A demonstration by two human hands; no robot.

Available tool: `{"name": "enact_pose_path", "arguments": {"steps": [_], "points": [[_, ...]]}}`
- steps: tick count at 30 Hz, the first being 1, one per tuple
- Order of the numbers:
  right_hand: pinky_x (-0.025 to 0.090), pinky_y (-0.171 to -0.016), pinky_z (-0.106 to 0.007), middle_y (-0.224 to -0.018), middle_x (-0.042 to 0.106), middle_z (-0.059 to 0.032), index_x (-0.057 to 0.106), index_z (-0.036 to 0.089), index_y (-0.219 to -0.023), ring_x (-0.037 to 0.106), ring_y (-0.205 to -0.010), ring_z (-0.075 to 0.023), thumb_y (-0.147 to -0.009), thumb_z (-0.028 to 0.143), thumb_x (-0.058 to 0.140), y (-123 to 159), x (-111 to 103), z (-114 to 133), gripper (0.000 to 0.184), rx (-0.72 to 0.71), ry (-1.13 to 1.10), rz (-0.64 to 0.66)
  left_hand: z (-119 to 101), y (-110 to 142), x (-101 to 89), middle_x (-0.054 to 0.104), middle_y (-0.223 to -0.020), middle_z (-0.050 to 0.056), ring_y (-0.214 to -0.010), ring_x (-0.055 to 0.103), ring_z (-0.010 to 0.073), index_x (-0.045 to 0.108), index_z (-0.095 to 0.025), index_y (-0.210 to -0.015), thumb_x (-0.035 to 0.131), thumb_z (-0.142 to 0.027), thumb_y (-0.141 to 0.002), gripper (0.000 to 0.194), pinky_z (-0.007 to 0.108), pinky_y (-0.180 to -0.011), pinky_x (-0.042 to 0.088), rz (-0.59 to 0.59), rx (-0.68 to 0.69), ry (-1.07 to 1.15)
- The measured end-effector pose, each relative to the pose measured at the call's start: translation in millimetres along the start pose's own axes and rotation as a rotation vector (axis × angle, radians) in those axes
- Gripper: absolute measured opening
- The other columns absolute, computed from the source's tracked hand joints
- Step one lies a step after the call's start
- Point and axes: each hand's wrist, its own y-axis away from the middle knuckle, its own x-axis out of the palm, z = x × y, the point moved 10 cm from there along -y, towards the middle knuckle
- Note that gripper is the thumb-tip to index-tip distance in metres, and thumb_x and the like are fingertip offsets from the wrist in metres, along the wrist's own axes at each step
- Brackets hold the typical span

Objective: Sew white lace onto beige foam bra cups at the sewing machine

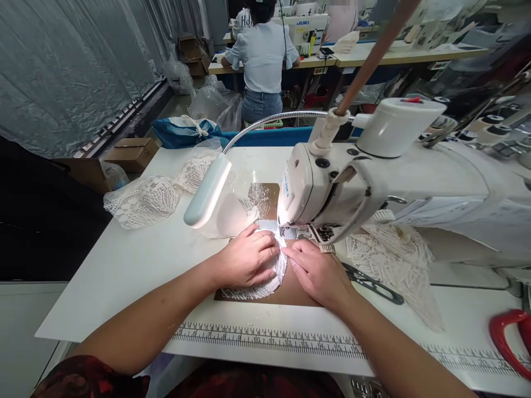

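A white rounded lace piece, shaped like a bra cup, lies by the needle of a white JUKI sewing machine. My left hand rests flat over it, fingers a little apart, pressing it down. At its right edge, near the presser foot, my right hand has thumb and index finger close together on the lace border. Whether those fingers pinch the edge or only press it is hard to see. Beneath lies a brown plate. Sheer fabric trails behind my left hand.
A lamp hangs over the table's left half, near more lace pieces. Right of my right hand are dark thread snips, cream lace and red-handled scissors. A ruler strip runs along the front edge. A person sits ahead.
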Motion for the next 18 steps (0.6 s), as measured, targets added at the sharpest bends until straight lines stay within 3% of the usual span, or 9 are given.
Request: {"name": "enact_pose_path", "arguments": {"steps": [9, 18], "points": [[0.042, -0.061, -0.029, -0.092, 0.068, -0.0062, 0.065, 0.022, -0.115, 0.059, -0.077, -0.0197, -0.087, 0.013, 0.041, -4, 3, -5, 0.039, 0.069, 0.061, 0.025, 15, 1, -4.5, 0.058, -0.119, 0.016, -0.114, 0.052, 0.0285, 0.056, -0.011, -0.121, 0.048, -0.033, -0.089, 0.04, 0.047, -0.105, 0.03, -0.037, -0.052, -0.043], [0.049, -0.077, -0.031, -0.109, 0.069, -0.0084, 0.064, 0.019, -0.115, 0.063, -0.096, -0.0223, -0.09, 0.016, 0.038, -3, -4, -10, 0.037, 0.087, 0.033, -0.07, -2, -5, -1.0, 0.059, -0.123, 0.016, -0.12, 0.046, 0.0311, 0.055, -0.011, -0.124, 0.042, -0.022, -0.091, 0.037, 0.053, -0.103, 0.029, -0.013, 0.057, -0.078]]}}
